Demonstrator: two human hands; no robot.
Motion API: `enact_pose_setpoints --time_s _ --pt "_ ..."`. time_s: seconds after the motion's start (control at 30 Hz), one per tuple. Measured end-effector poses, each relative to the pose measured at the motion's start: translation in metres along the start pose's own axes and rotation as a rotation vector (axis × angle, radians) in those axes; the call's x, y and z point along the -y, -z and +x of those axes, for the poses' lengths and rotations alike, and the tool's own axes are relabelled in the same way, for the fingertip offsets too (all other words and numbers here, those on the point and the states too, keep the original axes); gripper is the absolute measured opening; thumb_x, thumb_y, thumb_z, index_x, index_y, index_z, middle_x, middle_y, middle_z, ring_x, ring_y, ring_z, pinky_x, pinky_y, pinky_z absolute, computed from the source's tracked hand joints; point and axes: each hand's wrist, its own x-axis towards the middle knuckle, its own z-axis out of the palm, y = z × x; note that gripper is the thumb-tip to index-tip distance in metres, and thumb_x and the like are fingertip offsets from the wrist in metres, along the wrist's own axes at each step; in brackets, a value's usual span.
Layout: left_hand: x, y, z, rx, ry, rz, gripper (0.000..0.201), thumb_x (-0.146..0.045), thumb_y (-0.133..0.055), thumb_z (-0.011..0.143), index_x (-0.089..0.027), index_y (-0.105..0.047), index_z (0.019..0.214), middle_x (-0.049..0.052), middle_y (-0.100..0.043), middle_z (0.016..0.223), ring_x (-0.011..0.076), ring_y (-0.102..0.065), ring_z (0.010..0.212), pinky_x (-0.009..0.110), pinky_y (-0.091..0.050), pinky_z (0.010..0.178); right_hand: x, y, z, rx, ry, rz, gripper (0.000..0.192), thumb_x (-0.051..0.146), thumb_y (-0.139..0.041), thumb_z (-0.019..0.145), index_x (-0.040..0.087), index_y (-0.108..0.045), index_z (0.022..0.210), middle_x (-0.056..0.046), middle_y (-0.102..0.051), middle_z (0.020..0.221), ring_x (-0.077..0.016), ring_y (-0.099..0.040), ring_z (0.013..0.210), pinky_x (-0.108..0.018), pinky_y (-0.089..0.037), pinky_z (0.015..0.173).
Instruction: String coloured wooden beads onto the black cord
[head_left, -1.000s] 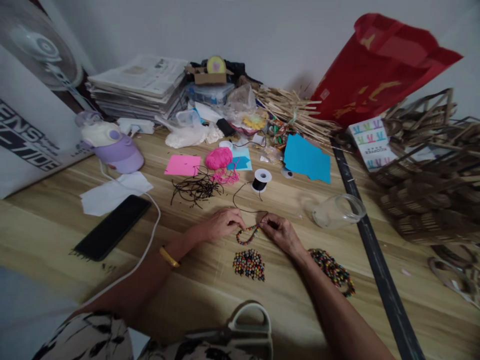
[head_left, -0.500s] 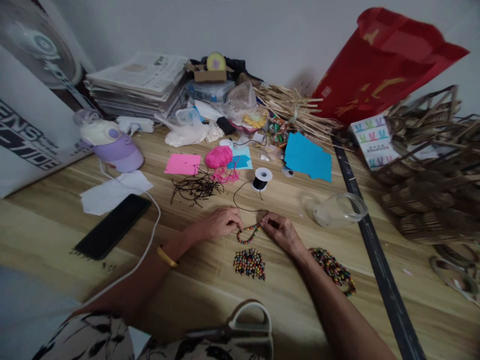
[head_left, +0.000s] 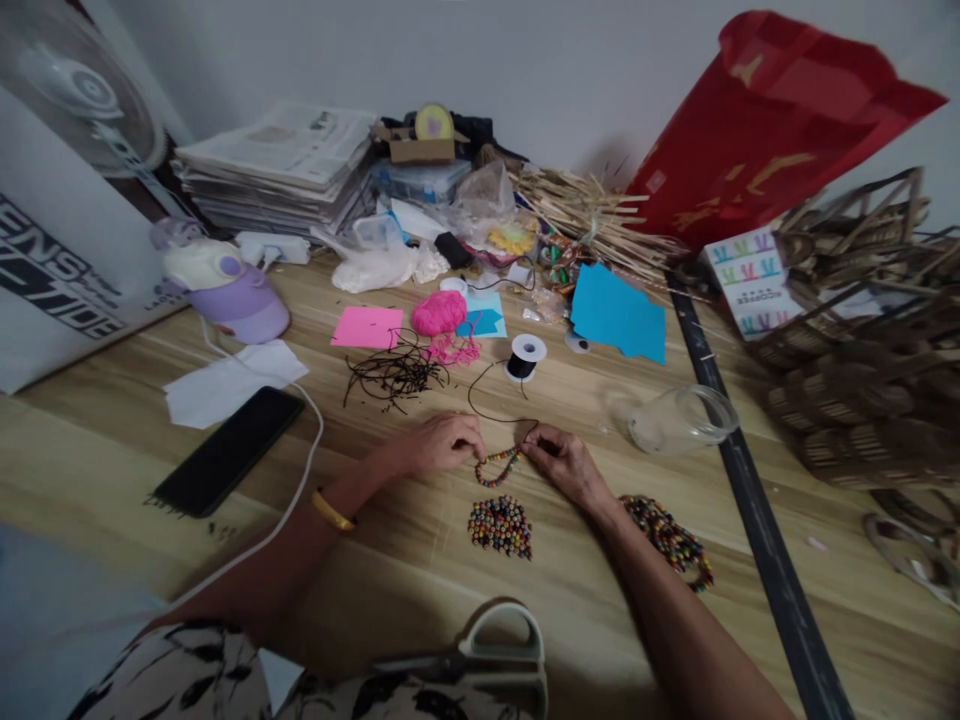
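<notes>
A small loop of colourful beads (head_left: 495, 480) on black cord lies on the wooden table between my hands. My left hand (head_left: 446, 443) has its fingers closed at the loop's left end. With thumb and forefinger, my right hand (head_left: 559, 458) pinches the cord at the loop's right end. From there a thin black cord (head_left: 487, 410) curves up towards a white spool of black cord (head_left: 526, 358). Just below the loop is a patch of loose beads (head_left: 500, 528). Strung beads (head_left: 667, 535) lie in a heap beside my right forearm.
Scissors (head_left: 502, 640) lie at the front edge. A glass jar (head_left: 679, 420) is on its side at right, near stacked woven baskets (head_left: 862, 390). Cut black cords (head_left: 394, 370), pink yarn (head_left: 439, 313) and blue paper (head_left: 619, 315) lie behind my hands. A phone (head_left: 229, 450) is at left.
The whole view has shifted very slightly. Both hands keep their places at the bead loop, with no other clear difference.
</notes>
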Motion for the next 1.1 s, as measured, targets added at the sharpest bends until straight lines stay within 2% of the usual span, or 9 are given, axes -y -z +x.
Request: enact_pose_setpoints --time_s 0.3,0.63,0.93,1.1 --pt "0.0002 0.0009 -0.0024 0.039 -0.028 0.051 0.033 -0.001 -0.049 0.078 -0.019 -0.076 0.082 0.003 -0.060 0.076 0.0126 -0.056 0.072 0.021 -0.041 0.073 -0.0012 -0.0005 0.0000 -0.007 0.003 0.018 0.024 0.036 -0.056 0.083 0.016 -0.058 0.070 0.000 -0.054 0.064 -0.0124 -0.045 0.059 -0.024 -0.034 0.057" --pt "-0.0052 0.0061 -0.0036 0.065 -0.030 0.050 0.032 -0.002 -0.050 0.078 -0.019 -0.076 0.085 0.002 -0.060 0.076 0.0120 -0.056 0.072 0.021 -0.041 0.072 -0.0008 -0.0007 0.0002 -0.002 0.021 0.015 0.026 0.038 -0.054 0.083 0.015 -0.058 0.071 -0.001 -0.054 0.065 -0.0119 -0.045 0.059 -0.023 -0.034 0.056" --pt "-0.0018 0.0038 -0.0041 0.104 -0.106 0.066 0.017 -0.014 -0.062 0.079 -0.020 -0.076 0.086 0.002 -0.060 0.072 0.0125 -0.056 0.071 0.021 -0.040 0.070 0.0020 -0.0004 0.0000 -0.014 0.025 -0.002 0.026 0.038 -0.054 0.083 0.016 -0.058 0.070 -0.001 -0.054 0.063 -0.0121 -0.045 0.058 -0.023 -0.035 0.055" --pt "0.0011 0.0001 -0.0036 0.116 -0.117 0.056 0.015 -0.018 -0.062 0.082 -0.021 -0.076 0.087 0.002 -0.061 0.073 0.0138 -0.057 0.076 0.022 -0.040 0.074 0.0023 -0.0002 0.0001 -0.017 0.024 -0.007 0.026 0.037 -0.054 0.083 0.015 -0.059 0.071 -0.001 -0.054 0.064 -0.0122 -0.045 0.058 -0.023 -0.035 0.055"
